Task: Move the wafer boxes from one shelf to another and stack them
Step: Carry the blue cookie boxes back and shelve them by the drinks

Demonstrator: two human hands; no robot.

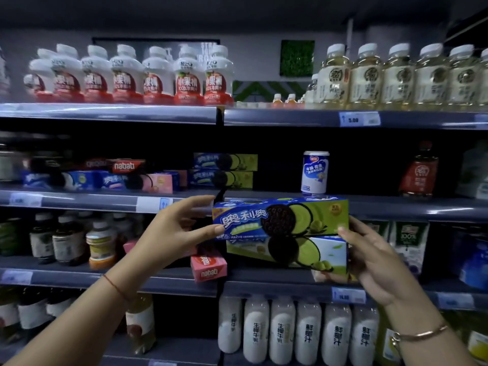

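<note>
the middle shelf (pixel 105 200) runs across the frame, with two stacked boxes (pixel 224 170) on it just above centre. right of centre i hold an upper wafer box (pixel 280 217) over a lower wafer box (pixel 303 252), both off the shelf. my left hand (pixel 171 231) pinches the upper one's left end, thumb on the front and fingers over the top. my right hand (pixel 375 254) curls round the right ends. i'd keep them level with edges flush, then set them down squarely.
</note>
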